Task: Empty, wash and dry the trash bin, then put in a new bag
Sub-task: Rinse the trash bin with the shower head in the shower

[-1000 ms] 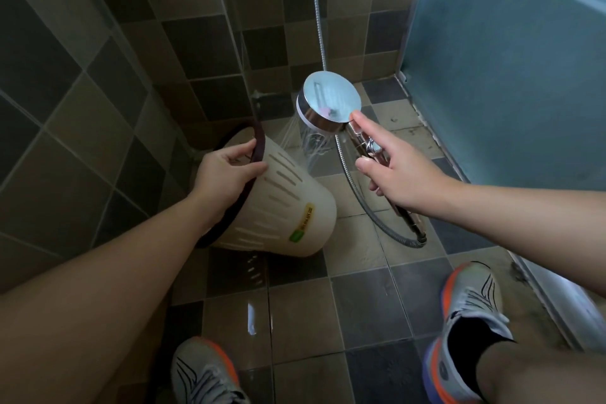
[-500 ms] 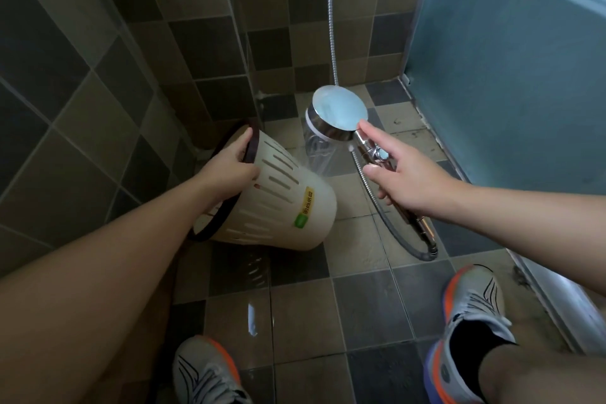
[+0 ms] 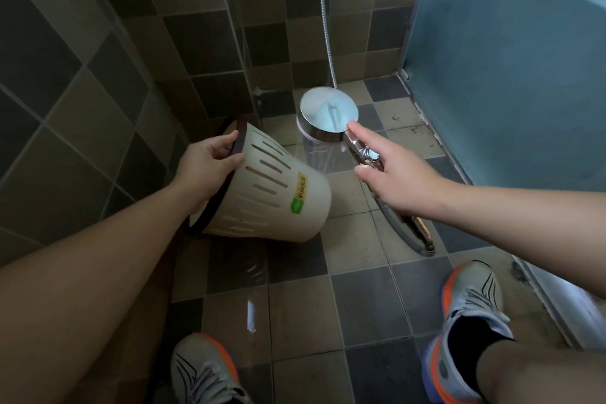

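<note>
Currently logged, wash stage under way. Item one: trash bin (image 3: 269, 188), cream plastic with slotted sides and a dark rim, tipped on its side with its mouth toward the left wall; whether its base touches the tiled floor (image 3: 360, 298) I cannot tell. No bag or rubbish shows, so I judge emptying done. My left hand (image 3: 210, 159) grips the rim, fingers curled inside, thumb on the outer wall.

Item two: shower head (image 3: 329, 115), chrome, face down, spraying onto the floor just beside the bin and not on it. My right hand (image 3: 396, 179) holds its handle, forefinger stretched along the neck, the other fingers wrapped beneath. Hose (image 3: 328, 26) runs up the back wall and loops low by my right shoe (image 3: 472, 308).

Outstanding, by my reckoning: rinse inside and out, dry, fit a new bag; none of the drying or bagging gear is visible.

Room: tight corner. Tiled walls left and behind the bin, frosted blue door (image 3: 508, 59) and its sill on the right, left shoe (image 3: 203, 371) near. Open floor lies between my feet and the bin, wet and reflective, likely slippery.
</note>
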